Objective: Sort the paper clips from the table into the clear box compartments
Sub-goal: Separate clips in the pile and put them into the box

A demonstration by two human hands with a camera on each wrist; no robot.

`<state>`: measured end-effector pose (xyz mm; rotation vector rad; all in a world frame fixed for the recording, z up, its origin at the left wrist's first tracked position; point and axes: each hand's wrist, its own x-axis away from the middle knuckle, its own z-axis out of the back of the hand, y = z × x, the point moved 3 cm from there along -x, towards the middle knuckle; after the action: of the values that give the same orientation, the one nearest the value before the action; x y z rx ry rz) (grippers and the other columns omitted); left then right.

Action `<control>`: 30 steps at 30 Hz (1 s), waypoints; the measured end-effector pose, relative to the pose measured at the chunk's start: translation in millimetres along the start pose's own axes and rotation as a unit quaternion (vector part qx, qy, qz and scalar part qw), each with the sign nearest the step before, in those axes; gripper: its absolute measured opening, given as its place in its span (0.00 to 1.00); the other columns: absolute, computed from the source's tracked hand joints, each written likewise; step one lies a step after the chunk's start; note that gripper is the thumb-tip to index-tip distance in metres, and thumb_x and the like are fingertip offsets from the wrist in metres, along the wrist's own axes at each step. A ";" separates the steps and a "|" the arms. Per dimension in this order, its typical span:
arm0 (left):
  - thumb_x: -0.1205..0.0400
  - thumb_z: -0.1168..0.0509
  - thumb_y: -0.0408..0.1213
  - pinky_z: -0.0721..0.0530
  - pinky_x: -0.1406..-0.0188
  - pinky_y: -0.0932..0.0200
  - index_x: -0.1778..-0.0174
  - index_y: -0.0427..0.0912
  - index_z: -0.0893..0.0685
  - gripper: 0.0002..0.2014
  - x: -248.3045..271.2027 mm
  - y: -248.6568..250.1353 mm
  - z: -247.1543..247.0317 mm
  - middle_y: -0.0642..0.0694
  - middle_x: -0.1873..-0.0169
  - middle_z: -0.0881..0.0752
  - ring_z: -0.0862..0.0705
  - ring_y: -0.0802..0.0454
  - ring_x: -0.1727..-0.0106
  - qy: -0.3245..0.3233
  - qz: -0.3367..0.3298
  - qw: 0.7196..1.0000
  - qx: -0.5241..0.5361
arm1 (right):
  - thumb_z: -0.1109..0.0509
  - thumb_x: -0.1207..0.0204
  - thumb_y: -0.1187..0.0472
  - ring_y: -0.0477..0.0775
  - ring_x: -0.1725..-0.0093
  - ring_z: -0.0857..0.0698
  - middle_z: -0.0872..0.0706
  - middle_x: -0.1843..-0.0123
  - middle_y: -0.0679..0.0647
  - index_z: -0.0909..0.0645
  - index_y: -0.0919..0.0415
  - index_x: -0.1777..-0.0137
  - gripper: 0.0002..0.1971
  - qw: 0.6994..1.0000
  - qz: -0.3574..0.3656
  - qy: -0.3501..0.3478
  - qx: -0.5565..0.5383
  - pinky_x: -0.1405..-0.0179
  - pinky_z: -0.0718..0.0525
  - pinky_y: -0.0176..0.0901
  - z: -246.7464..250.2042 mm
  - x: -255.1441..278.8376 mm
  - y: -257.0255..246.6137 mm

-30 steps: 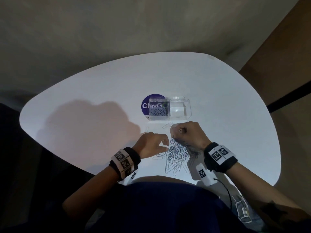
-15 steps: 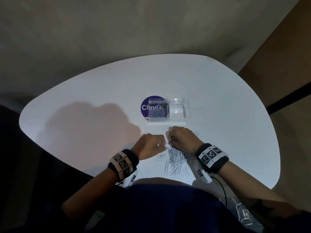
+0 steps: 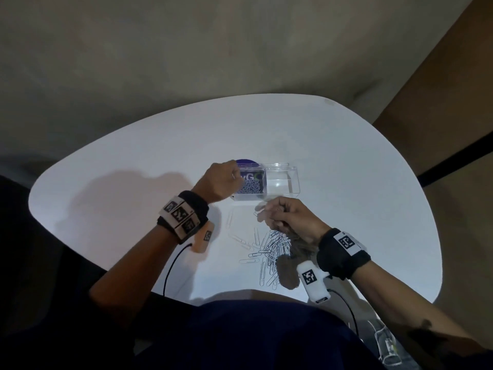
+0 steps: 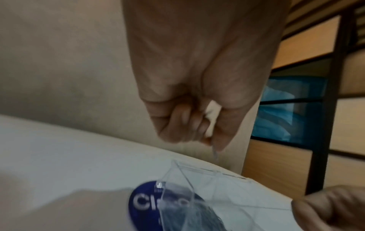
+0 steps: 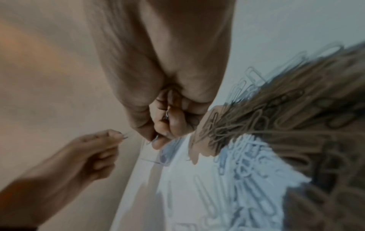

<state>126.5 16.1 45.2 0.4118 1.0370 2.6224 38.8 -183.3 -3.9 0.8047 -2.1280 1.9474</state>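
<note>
A clear two-compartment box [image 3: 293, 180] stands mid-table. Its left compartment holds several small paper clips [image 3: 250, 187]; the right one looks empty. My left hand [image 3: 234, 175] hovers at the left compartment's edge, and in the left wrist view it [image 4: 209, 140] pinches one thin paper clip [image 4: 215, 152] above the box [image 4: 199, 184]. My right hand [image 3: 264, 215] is curled just in front of the box. In the right wrist view it [image 5: 158, 138] pinches a clip [image 5: 155, 139], with another [image 5: 167, 114] tucked under its fingers. A pile of silver clips [image 3: 270, 249] lies below the right wrist.
The white table [image 3: 133, 182] has a rounded edge; the near edge is against my body. A blue round sticker [image 3: 246, 164] lies under the box's left end. Loose single clips [image 3: 230, 218] lie left of the pile. Cables trail from both wrist cameras.
My left hand left the pile and rose to the box's left compartment with a clip. My right hand lifted off the pile and moved up towards the box front.
</note>
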 end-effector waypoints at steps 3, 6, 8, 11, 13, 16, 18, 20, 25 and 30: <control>0.18 0.44 0.33 0.26 0.63 0.52 0.55 0.37 0.27 0.04 -28.3 11.1 -11.4 0.37 0.57 0.17 0.21 0.41 0.58 -0.082 0.049 0.985 -0.142 | 0.41 0.20 0.77 0.47 0.74 0.30 0.15 0.45 0.79 0.13 0.68 0.51 0.14 0.997 -0.047 0.024 -0.056 0.75 0.31 0.37 4.2 -3.6 -4.2; 0.18 0.44 0.29 0.24 0.60 0.48 0.55 0.33 0.22 0.06 -41.4 28.8 -25.5 0.32 0.50 0.16 0.17 0.36 0.52 -0.124 0.030 0.964 -0.232 | 0.43 0.26 0.70 0.46 0.74 0.30 0.18 0.57 0.63 0.14 0.75 0.44 0.19 0.989 -0.126 0.020 -0.071 0.86 0.35 0.32 10.4 -5.8 -2.8; 0.20 0.43 0.25 0.21 0.61 0.49 0.62 0.34 0.22 0.07 -45.7 34.2 -32.5 0.33 0.53 0.13 0.14 0.36 0.51 -0.141 0.013 0.948 -0.284 | 0.45 0.26 0.70 0.44 0.75 0.31 0.20 0.62 0.57 0.19 0.79 0.37 0.22 0.980 -0.166 0.014 -0.105 0.89 0.37 0.32 10.8 -4.4 -6.1; 0.23 0.42 0.22 0.25 0.66 0.57 0.51 0.32 0.16 0.11 -45.5 37.1 -32.4 0.38 0.56 0.16 0.19 0.41 0.57 -0.144 -0.003 0.950 -0.277 | 0.44 0.21 0.71 0.43 0.76 0.30 0.16 0.61 0.58 0.14 0.75 0.47 0.16 0.973 -0.179 0.008 -0.148 0.87 0.37 0.29 4.3 -3.2 -21.6; 0.24 0.43 0.20 0.30 0.69 0.62 0.49 0.35 0.15 0.15 -42.8 32.7 -29.0 0.46 0.58 0.19 0.24 0.47 0.58 -0.135 -0.012 0.966 -0.219 | 0.38 0.20 0.71 0.42 0.76 0.29 0.15 0.61 0.58 0.10 0.68 0.58 0.14 0.976 -0.173 -0.004 -0.133 0.85 0.35 0.28 -1.9 -7.0 -34.7; 0.25 0.43 0.20 0.24 0.58 0.60 0.52 0.40 0.14 0.17 -32.6 21.0 -16.3 0.49 0.54 0.14 0.18 0.48 0.55 -0.065 -0.016 0.991 -0.112 | 0.33 0.24 0.75 0.46 0.77 0.26 0.17 0.63 0.61 0.13 0.68 0.56 0.07 0.991 -0.133 0.010 -0.014 0.86 0.33 0.30 -10.8 -19.0 -57.2; 0.25 0.42 0.24 0.21 0.60 0.58 0.56 0.39 0.13 0.13 -20.3 11.7 -5.7 0.45 0.59 0.11 0.17 0.48 0.61 0.018 -0.048 0.997 -0.061 | 0.35 0.25 0.77 0.50 0.77 0.24 0.18 0.71 0.57 0.16 0.72 0.53 0.08 0.992 -0.093 0.037 0.074 0.84 0.29 0.33 -18.6 -33.5 -73.5; 0.26 0.42 0.30 0.22 0.65 0.59 0.60 0.37 0.13 0.11 -2.4 2.0 1.8 0.43 0.67 0.11 0.19 0.49 0.68 0.099 -0.084 0.991 -0.029 | 0.34 0.26 0.76 0.52 0.73 0.24 0.19 0.72 0.56 0.13 0.71 0.56 0.08 0.982 -0.052 0.041 0.176 0.77 0.24 0.38 -31.2 -48.5 -88.3; 0.28 0.41 0.24 0.17 0.68 0.52 0.67 0.35 0.16 0.09 32.9 -18.4 -2.5 0.41 0.69 0.12 0.16 0.38 0.70 0.108 -0.075 0.987 -0.097 | 0.38 0.22 0.71 0.61 0.46 0.14 0.10 0.50 0.61 0.13 0.73 0.53 0.11 0.910 0.015 0.030 0.413 0.48 0.15 0.50 -54.3 -74.1 -95.9; 0.24 0.39 0.27 0.16 0.57 0.51 0.58 0.45 0.14 0.10 58.4 -42.2 -14.1 0.47 0.62 0.10 0.13 0.45 0.59 0.084 0.026 0.990 -0.108 | 0.43 0.22 0.74 0.59 0.39 0.19 0.14 0.40 0.57 0.14 0.64 0.42 0.18 0.858 0.024 0.001 0.512 0.48 0.24 0.40 -53.5 -68.7 -93.9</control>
<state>74.7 58.4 15.0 0.1739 0.7869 2.8182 128.5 -113.9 55.6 0.8325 -0.9417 3.0733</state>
